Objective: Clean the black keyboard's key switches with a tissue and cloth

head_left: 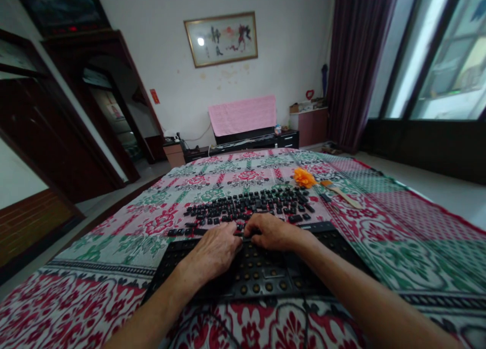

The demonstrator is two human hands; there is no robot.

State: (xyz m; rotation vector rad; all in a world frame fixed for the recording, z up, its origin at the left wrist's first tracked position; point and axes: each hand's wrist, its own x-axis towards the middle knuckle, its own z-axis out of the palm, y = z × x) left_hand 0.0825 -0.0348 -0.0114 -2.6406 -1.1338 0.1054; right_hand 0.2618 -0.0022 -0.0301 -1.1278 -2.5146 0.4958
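A black keyboard base [281, 284] with its keycaps off lies on the patterned cloth, rows of round key posts showing. Over its far edge, my left hand [218, 248] is closed, fingers pressed together. Right beside it, my right hand [268, 231] has its fingers curled down in a pinch. The fingertips of both hands almost meet, and whatever they grip there is too small and hidden to name. Just beyond the hands, many loose black keycaps [258, 202] are spread on the cloth, with a long bar-shaped keycap among the nearer ones.
A fluffy orange ball [304, 178] and a flat brush with a pale wooden handle [343, 194] lie right of the keycaps. The patterned cloth [152, 248] covers the whole surface. A cable [222, 324] runs toward me. Beyond stands a low cabinet with a pink-covered screen [243, 115].
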